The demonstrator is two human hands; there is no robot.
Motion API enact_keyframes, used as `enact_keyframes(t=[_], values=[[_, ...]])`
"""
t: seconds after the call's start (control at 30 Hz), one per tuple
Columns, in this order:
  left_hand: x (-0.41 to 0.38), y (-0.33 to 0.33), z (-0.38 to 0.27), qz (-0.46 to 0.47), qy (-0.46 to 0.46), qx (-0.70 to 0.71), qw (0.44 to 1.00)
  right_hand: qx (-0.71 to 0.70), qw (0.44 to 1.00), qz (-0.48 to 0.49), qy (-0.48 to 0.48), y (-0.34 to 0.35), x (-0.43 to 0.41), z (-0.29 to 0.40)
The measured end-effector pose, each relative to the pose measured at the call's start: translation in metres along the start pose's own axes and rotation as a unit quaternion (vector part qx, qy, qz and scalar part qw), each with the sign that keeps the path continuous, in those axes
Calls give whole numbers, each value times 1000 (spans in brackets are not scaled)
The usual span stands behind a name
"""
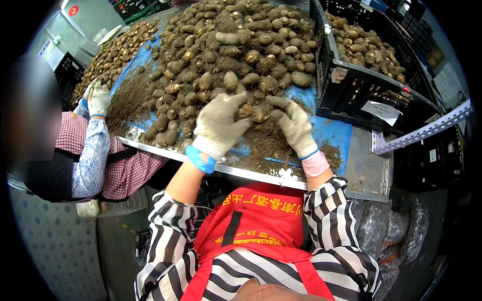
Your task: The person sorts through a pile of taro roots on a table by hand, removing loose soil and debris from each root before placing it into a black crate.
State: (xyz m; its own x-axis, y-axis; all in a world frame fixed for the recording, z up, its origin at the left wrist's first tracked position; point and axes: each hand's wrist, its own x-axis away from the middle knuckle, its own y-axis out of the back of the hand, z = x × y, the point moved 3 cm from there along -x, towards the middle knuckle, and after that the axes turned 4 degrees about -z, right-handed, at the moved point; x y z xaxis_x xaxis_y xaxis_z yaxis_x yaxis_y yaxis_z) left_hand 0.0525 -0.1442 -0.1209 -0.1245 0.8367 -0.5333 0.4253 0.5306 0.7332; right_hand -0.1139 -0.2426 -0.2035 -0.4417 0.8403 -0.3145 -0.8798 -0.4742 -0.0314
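A large heap of soil-covered taro corms (241,49) lies on a blue sheet (333,139) over a metal table. My left hand (222,122), in a knitted work glove with a blue band at the wrist, is at the near side of the heap, thumb and fingers around a brownish corm (245,111). My right hand (294,122), in a like glove with a pink cuff, is just right of it, fingers bent at another corm (259,114); whether it grips that corm is unclear. Loose soil and root hairs (273,145) lie below and between both hands.
A black plastic crate (376,86) of corms stands on the right, bearing paper labels. At left a co-worker's gloved hands (98,96) are by a second corm pile (120,49). The table's metal edge (256,175) runs before me. A perforated white bracket (421,129) juts at right.
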Motion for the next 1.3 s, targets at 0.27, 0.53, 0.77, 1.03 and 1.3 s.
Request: enact_keyframes(t=[0.27,0.53,0.77,1.03,1.3], values=[[-38,-82,-14,-43,2,127,991,12,979,-201,-2,17,-11,-2],[-43,-124,-9,69,107,460,879,41,958,-285,18,38,-13,-15],[-38,-121,15,45,203,630,748,-83,986,-131,-57,28,-11,-4],[-38,-121,23,138,194,639,732,-103,989,-15,-109,35,-11,0],[-40,-107,20,95,147,614,769,-124,992,17,-26,37,-13,10]])
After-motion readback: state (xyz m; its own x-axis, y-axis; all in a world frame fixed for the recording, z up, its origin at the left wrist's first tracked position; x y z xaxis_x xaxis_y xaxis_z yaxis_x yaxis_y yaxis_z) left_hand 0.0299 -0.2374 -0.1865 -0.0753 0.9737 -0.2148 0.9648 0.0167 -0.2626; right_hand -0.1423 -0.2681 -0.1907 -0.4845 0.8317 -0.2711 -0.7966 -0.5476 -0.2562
